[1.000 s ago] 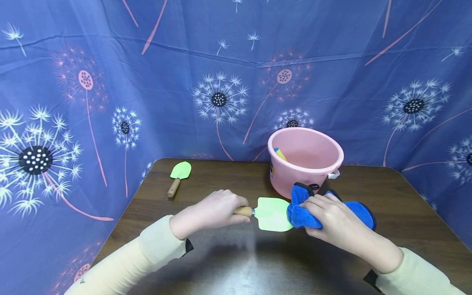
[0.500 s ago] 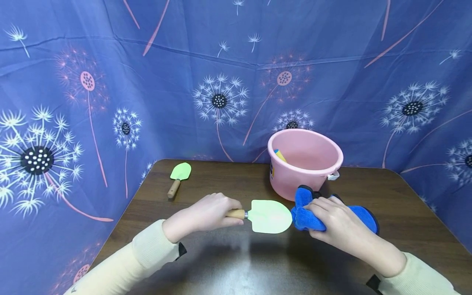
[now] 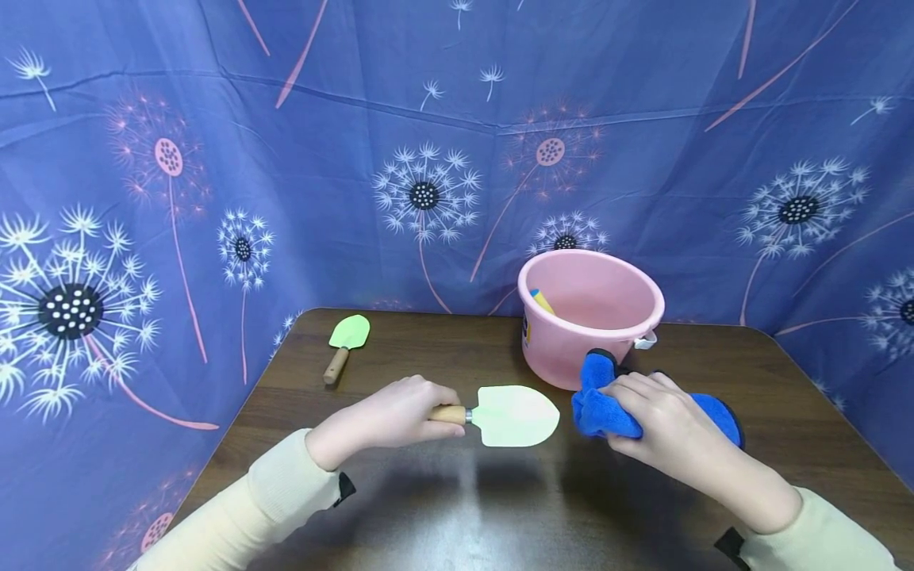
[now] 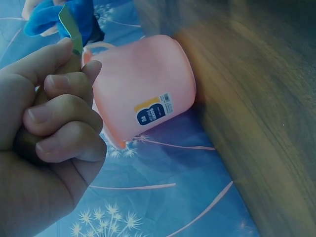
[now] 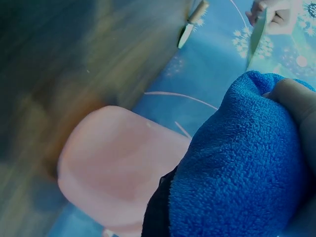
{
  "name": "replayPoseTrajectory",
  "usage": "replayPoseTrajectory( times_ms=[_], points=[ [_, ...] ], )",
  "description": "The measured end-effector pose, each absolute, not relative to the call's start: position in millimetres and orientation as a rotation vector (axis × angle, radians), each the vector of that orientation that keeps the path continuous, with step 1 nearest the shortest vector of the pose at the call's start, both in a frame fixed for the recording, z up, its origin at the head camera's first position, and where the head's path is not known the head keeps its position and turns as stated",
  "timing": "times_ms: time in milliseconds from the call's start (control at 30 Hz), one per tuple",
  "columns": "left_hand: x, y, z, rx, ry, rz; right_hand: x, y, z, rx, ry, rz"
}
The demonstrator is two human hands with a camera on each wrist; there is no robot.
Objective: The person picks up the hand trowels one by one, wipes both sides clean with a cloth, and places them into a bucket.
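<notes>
My left hand [image 3: 403,412] grips the wooden handle of a garden trowel [image 3: 516,416], its pale green blade pointing right above the table. In the left wrist view the fingers [image 4: 64,111] curl round that handle. My right hand [image 3: 667,416] holds a bunched blue cloth with black edging [image 3: 603,404], a little right of the blade tip and apart from it. Fluffy pile of the cloth [image 5: 242,163] fills much of the right wrist view and hides most of that hand. Just behind the cloth stands a pink bucket [image 3: 571,349].
A smaller green trowel with a wooden handle [image 3: 337,365] lies at the table's back left. Inside the bucket leans a yellow and blue object [image 3: 542,300], mostly hidden. A blue dandelion-print curtain [image 3: 457,119] hangs behind the brown wooden table [image 3: 443,349].
The cloth has come away from the trowel blade, leaving a small gap. My left hand and trowel have shifted slightly left, my right hand and cloth slightly right.
</notes>
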State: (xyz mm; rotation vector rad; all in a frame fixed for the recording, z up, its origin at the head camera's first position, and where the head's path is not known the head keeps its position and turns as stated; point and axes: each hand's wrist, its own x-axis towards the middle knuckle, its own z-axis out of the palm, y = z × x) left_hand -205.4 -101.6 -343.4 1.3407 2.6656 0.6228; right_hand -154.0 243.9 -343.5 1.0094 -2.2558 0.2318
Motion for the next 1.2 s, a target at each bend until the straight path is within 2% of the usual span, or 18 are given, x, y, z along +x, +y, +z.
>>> replayPoseTrajectory(
  times_ms=[700, 1200],
  points=[
    [-223, -80, -347, 1.363, 2.628, 0.559, -157, 218, -298, 0.984, -2.119, 0.318],
    [-224, -63, -348, 1.425, 2.59, 0.53, -157, 199, -303, 1.072, -2.168, 0.259]
  ],
)
